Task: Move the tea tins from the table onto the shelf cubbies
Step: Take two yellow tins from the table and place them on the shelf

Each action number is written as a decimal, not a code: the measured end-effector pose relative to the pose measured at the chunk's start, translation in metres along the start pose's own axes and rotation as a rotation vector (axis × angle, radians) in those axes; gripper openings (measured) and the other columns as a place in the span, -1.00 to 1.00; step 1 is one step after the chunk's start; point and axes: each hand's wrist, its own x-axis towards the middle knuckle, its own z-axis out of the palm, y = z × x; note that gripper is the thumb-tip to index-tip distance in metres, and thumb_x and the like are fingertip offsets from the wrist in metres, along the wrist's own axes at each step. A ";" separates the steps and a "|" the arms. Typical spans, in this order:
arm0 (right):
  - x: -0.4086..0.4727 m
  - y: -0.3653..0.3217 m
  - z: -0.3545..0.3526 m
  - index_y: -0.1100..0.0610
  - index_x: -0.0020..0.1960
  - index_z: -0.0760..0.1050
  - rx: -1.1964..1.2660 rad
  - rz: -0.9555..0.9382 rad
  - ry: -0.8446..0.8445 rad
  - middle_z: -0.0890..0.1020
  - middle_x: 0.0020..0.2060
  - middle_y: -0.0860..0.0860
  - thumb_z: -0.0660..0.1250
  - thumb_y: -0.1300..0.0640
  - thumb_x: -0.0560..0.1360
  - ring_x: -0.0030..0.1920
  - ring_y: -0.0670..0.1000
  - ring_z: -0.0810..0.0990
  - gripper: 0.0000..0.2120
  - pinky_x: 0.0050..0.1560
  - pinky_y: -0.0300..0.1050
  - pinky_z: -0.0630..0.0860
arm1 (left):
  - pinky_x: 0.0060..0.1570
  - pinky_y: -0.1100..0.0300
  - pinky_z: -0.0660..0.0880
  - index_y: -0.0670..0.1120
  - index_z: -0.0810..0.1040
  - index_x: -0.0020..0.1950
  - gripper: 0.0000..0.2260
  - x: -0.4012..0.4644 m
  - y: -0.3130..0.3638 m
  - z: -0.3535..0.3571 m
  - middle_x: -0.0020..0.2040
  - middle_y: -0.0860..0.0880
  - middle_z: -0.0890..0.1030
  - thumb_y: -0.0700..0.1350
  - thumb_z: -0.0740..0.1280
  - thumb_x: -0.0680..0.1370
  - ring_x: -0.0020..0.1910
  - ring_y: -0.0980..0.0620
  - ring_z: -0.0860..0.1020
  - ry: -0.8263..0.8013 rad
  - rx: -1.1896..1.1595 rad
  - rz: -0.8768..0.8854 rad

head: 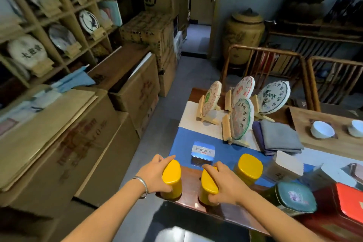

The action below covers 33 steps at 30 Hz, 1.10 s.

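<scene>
Three yellow tea tins stand near the table's front left corner. My left hand wraps the leftmost yellow tin from its left side. My right hand grips the middle yellow tin from its right side. A third yellow tin stands free further right. A small flat blue tin lies on the blue cloth just behind them. A teal-lidded tin and a red tin sit at the right. The wooden shelf cubbies rise at the upper left, holding tea cakes on stands.
Stacked cardboard boxes fill the floor between table and shelf. Several tea cakes on wooden stands, folded grey cloths and white cups occupy the table behind. Wooden chairs and a large jar stand beyond.
</scene>
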 end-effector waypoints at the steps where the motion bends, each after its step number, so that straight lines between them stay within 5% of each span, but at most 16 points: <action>1: 0.009 -0.008 -0.006 -0.17 0.44 0.04 0.000 -0.031 0.002 0.35 0.20 0.00 0.34 -0.29 0.23 0.17 0.04 0.40 -0.12 0.04 -0.09 0.47 | -0.07 0.19 0.53 0.21 0.04 0.51 -0.04 -0.006 -0.005 -0.010 0.16 0.08 0.28 0.27 0.42 0.19 0.06 0.01 0.45 0.025 0.000 -0.028; 14: 0.112 -0.207 -0.060 0.13 0.49 0.03 -0.053 -0.587 0.061 0.38 0.20 0.12 0.44 -0.17 0.18 0.22 0.18 0.40 0.03 0.22 0.03 0.41 | 0.14 0.08 0.45 0.06 0.19 0.43 -0.07 -0.191 -0.084 -0.105 0.27 -0.01 0.40 0.15 0.57 0.17 0.19 -0.06 0.45 0.520 -0.150 -0.458; 18: 0.116 -0.296 -0.069 0.03 0.43 0.03 0.031 -0.721 0.009 0.36 0.24 0.06 0.47 -0.17 0.14 0.24 0.09 0.39 0.01 0.22 -0.04 0.42 | 0.01 0.18 0.41 0.03 0.21 0.40 -0.09 -0.272 -0.109 -0.127 0.25 0.02 0.42 0.13 0.60 0.18 0.13 0.03 0.44 0.698 -0.258 -0.582; 22: 0.112 -0.395 -0.078 -0.08 0.25 0.12 0.051 -0.858 -0.011 0.30 0.12 -0.05 0.51 -0.18 0.15 0.12 0.01 0.39 -0.17 0.04 -0.12 0.40 | 0.01 -0.01 0.55 0.17 0.23 0.25 -0.17 -0.361 -0.132 -0.156 0.16 0.05 0.45 0.19 0.56 0.10 0.08 0.00 0.50 0.835 -0.347 -0.661; 26: 0.102 -0.500 -0.078 -0.11 0.31 0.16 0.074 -0.973 -0.039 0.27 0.14 -0.07 0.51 -0.18 0.19 0.16 0.00 0.36 -0.19 0.04 -0.10 0.36 | -0.08 0.03 0.59 0.24 0.27 0.15 -0.26 -0.458 -0.155 -0.181 0.07 0.11 0.48 0.21 0.57 0.08 0.00 0.07 0.53 0.949 -0.329 -0.716; 33: 0.073 -0.683 -0.072 -0.11 0.34 0.21 0.118 -1.198 -0.025 0.27 0.15 -0.05 0.54 -0.17 0.25 0.14 0.00 0.34 -0.21 0.06 -0.08 0.39 | -0.04 0.09 0.56 0.12 0.31 0.25 -0.28 -0.614 -0.189 -0.218 0.12 0.01 0.49 0.06 0.61 0.22 0.03 0.02 0.53 1.132 -0.235 -0.781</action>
